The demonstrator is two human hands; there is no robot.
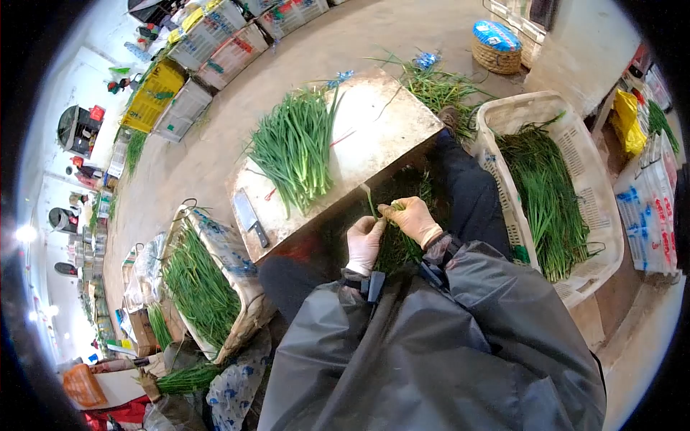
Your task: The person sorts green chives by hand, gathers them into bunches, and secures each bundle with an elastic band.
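Observation:
Both my hands wear thin pale gloves and meet low in front of the board, over my lap. My left hand [363, 244] has its fingers pinched around a thin green onion stalk [369, 199], whose pale end points up toward the board. Close beside it, my right hand [412, 220] pinches the same stalk, as far as I can see; the fingers hide part of it. A large bunch of green onions [295, 151] lies on the white board [384, 108], pale ends toward me. To its left rests a cleaver [247, 213] with a dark handle.
A white plastic basket [611, 244] of greens stands at my right, another crate [228, 287] of greens at my left. Loose leaves [438, 85] lie beyond the board. A woven basket [496, 56] is farther back. At lower left, another person's hand [149, 386] holds greens.

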